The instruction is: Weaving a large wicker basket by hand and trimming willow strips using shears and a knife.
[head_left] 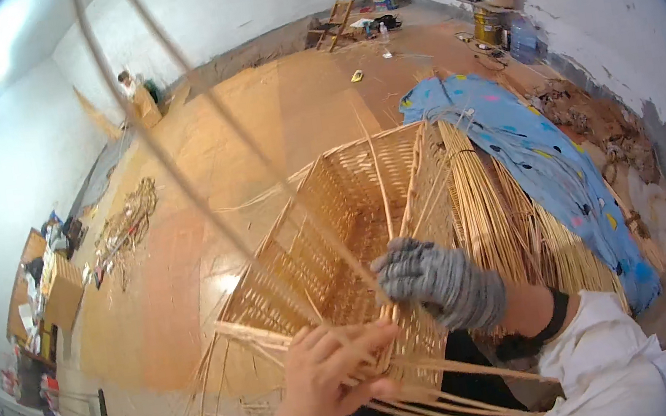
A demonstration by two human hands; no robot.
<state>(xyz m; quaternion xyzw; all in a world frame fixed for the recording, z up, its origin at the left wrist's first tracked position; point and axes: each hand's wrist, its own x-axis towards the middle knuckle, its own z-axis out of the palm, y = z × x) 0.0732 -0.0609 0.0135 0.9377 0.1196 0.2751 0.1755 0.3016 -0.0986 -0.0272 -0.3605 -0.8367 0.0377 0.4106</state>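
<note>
A woven wicker basket [334,216] with an open top fills the middle, long loose reeds trailing from its near rim. My left hand [330,366], bare, is closed on reeds at the near rim, left of centre. My right hand [437,278], in a grey knitted glove, grips the near rim just right of it, with its fingers curled over. Long blurred reeds [173,162] rise from about my hands past the top of the picture. Part of the rim is hidden under both hands.
Reed bundles [489,228] lie at the right under a blue patterned cloth [531,163]. Loose scraps [123,229] and clutter [60,297] are at the left. Buckets [488,29] and a wooden chair [333,29] are at the back. A small figure [127,88], hard to make out, is by the far wall.
</note>
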